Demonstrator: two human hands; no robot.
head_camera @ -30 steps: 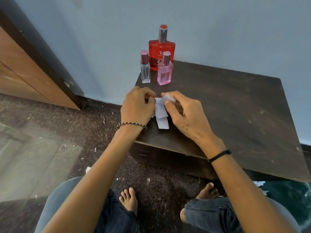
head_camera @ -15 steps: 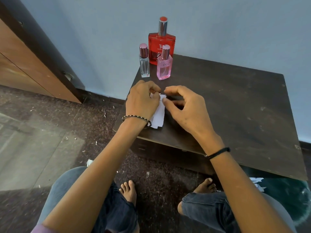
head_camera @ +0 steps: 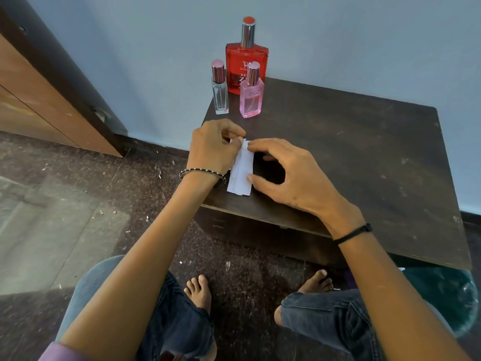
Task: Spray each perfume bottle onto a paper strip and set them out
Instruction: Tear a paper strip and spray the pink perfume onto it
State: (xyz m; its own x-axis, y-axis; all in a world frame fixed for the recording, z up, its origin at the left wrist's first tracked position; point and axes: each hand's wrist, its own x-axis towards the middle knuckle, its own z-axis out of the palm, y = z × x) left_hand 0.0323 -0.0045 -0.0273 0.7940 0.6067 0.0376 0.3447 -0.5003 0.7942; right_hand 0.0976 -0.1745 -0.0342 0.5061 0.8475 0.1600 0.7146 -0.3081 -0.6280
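Note:
Three perfume bottles stand at the table's far left corner: a tall red bottle (head_camera: 246,64) at the back, a slim clear bottle (head_camera: 220,93) to the left and a pink bottle (head_camera: 251,96) in front. White paper strips (head_camera: 242,171) lie stacked on the dark table (head_camera: 364,157) near its front left edge. My left hand (head_camera: 213,147) pinches the strips' top end. My right hand (head_camera: 289,175) touches the same stack with forefinger at the top and thumb against its right edge.
The table stands against a blue wall. A wooden cabinet (head_camera: 39,100) is at the left. The stone floor (head_camera: 78,204) below is littered with small scraps. My knees and bare feet are under the table's front edge.
The strips, held bunched above the table a second ago, now lie flat on it. My right hand has spread open over them; the left still pinches their top.

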